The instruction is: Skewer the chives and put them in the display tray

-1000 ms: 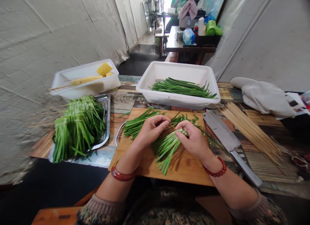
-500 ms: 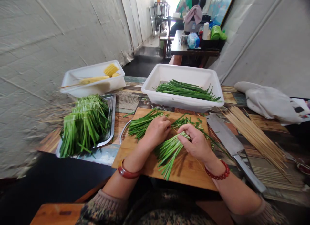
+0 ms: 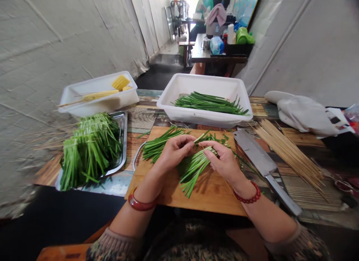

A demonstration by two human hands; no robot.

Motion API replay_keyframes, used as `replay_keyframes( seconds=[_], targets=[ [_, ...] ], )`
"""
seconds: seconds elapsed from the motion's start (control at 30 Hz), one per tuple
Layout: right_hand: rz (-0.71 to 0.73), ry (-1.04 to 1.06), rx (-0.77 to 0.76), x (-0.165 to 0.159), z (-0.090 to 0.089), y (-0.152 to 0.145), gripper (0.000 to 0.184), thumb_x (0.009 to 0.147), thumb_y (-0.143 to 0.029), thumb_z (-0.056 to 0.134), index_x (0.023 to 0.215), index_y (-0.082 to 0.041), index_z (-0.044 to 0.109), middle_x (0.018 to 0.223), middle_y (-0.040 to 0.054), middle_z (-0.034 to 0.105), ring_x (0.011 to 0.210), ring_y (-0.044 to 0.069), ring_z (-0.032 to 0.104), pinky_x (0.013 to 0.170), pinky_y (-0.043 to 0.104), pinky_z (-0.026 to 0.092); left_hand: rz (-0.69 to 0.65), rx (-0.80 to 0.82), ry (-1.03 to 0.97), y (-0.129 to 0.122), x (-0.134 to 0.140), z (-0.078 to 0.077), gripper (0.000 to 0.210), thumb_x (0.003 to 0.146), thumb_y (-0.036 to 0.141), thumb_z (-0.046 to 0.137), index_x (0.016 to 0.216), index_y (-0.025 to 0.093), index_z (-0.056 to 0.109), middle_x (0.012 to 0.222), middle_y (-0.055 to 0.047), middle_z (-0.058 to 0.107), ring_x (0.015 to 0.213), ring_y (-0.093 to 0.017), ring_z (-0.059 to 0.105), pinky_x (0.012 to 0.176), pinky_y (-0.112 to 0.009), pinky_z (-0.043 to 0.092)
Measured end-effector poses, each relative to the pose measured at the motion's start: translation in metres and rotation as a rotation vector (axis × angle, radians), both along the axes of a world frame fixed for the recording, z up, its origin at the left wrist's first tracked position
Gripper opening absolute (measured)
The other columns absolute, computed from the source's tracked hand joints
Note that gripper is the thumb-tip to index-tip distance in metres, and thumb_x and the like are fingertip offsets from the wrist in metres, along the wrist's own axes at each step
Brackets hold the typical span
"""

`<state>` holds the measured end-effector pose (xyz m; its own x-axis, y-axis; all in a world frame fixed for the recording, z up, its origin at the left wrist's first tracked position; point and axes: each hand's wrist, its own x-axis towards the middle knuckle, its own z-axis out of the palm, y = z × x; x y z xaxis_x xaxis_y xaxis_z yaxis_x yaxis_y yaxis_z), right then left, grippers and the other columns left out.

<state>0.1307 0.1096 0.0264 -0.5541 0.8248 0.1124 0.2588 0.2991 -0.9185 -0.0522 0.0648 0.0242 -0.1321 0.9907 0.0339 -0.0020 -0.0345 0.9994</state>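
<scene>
My right hand [image 3: 224, 161] is closed on a row of cut garlic chives [image 3: 194, 172] that hangs over the wooden cutting board [image 3: 165, 193]. A thin skewer tip seems to show near my right fingertips. Close by on the left, my left hand [image 3: 174, 152] pinches a few chive stalks [image 3: 202, 136], their pale ends pointing toward the right fingers. Beneath and behind the left hand lies a pile of cut chives [image 3: 157, 144] on the board. More chive scraps [image 3: 221, 139] are scattered behind my right hand.
Skewered chives [image 3: 86, 148] fill a metal tray [image 3: 123, 141] at left. Behind stand a white tub [image 3: 207, 118] of chives and another [image 3: 129, 98] with corn. A cleaver [image 3: 256, 156] and bamboo skewers [image 3: 288, 156] lie at right. A person sits far back.
My left hand has come up from the chive pile with stalks between its fingers, close to my right fingertips. The view has shifted slightly to the right.
</scene>
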Motion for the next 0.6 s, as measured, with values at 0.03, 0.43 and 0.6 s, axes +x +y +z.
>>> replay_keyframes(
  seconds=[0.03, 0.43, 0.6],
  targets=[
    [-0.003, 0.005, -0.001, -0.0001, 0.0004, 0.0001, 0.028, 0.090, -0.029, 0.054, 0.109, -0.019, 0.071, 0.064, -0.0014, 0.064, 0.053, 0.014, 0.059, 0.051, 0.025, 0.047, 0.003, -0.003, 0.003, 0.0000, 0.0004, 0.0007, 0.027, 0.080, 0.040, 0.069, 0.089, 0.015, 0.071, 0.062, 0.003, 0.055, 0.052, -0.007, 0.044, 0.049, -0.020, 0.036],
    [-0.010, 0.012, -0.013, -0.0009, 0.0019, 0.0000, 0.028, 0.090, -0.030, 0.054, 0.109, -0.020, 0.072, 0.061, -0.0017, 0.062, 0.053, 0.014, 0.059, 0.052, 0.025, 0.047, 0.017, 0.008, -0.007, -0.0016, 0.0025, 0.0012, 0.026, 0.078, 0.039, 0.073, 0.086, 0.014, 0.076, 0.065, 0.000, 0.063, 0.057, -0.009, 0.049, 0.054, -0.021, 0.040],
    [0.002, 0.001, -0.012, -0.0008, 0.0014, -0.0001, 0.030, 0.091, -0.029, 0.052, 0.111, -0.019, 0.072, 0.059, -0.0026, 0.060, 0.049, 0.013, 0.056, 0.050, 0.025, 0.045, 0.016, 0.003, -0.006, -0.0018, 0.0012, 0.0004, 0.029, 0.078, 0.041, 0.073, 0.089, 0.015, 0.078, 0.065, -0.001, 0.066, 0.058, -0.011, 0.053, 0.056, -0.022, 0.043]
  ],
)
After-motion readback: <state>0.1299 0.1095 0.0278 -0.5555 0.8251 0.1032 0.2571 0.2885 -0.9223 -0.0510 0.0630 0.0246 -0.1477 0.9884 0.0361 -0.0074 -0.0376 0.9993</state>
